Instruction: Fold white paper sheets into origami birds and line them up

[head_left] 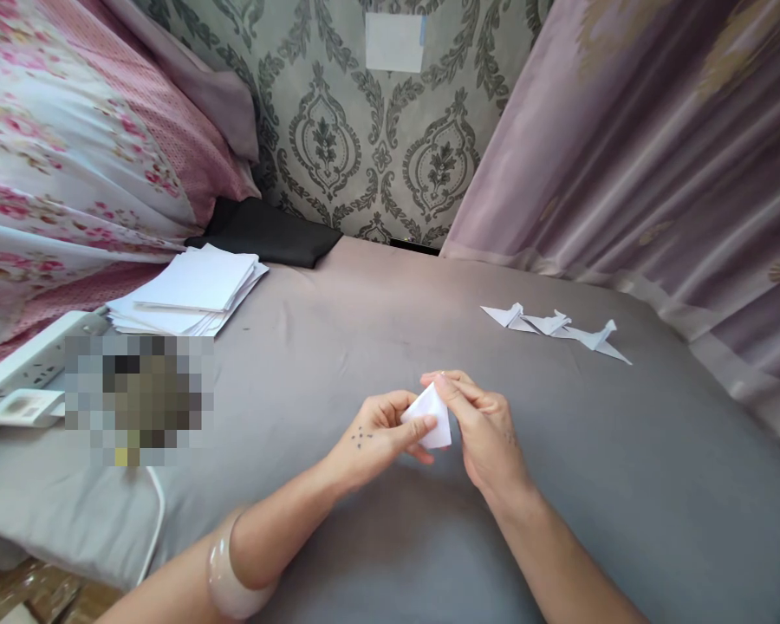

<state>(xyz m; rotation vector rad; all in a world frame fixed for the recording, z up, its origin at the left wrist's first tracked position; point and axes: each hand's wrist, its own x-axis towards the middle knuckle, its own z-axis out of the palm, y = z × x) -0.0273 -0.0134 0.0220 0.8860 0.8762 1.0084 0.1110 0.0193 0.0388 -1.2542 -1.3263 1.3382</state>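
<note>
A small folded piece of white paper (432,416) is held above the grey bed sheet (377,329) between both hands. My left hand (377,433) pinches its lower left side with thumb and fingers. My right hand (481,425) pinches its upper right edge, fingers pressed together on the fold. A pale bangle sits on my left forearm.
A stack of white paper sheets (191,290) lies at the back left. Three folded paper figures (555,328) lie in a row at the right. A black cloth (266,232) rests against the patterned wall. A white power strip (26,368) lies at left; curtain at right.
</note>
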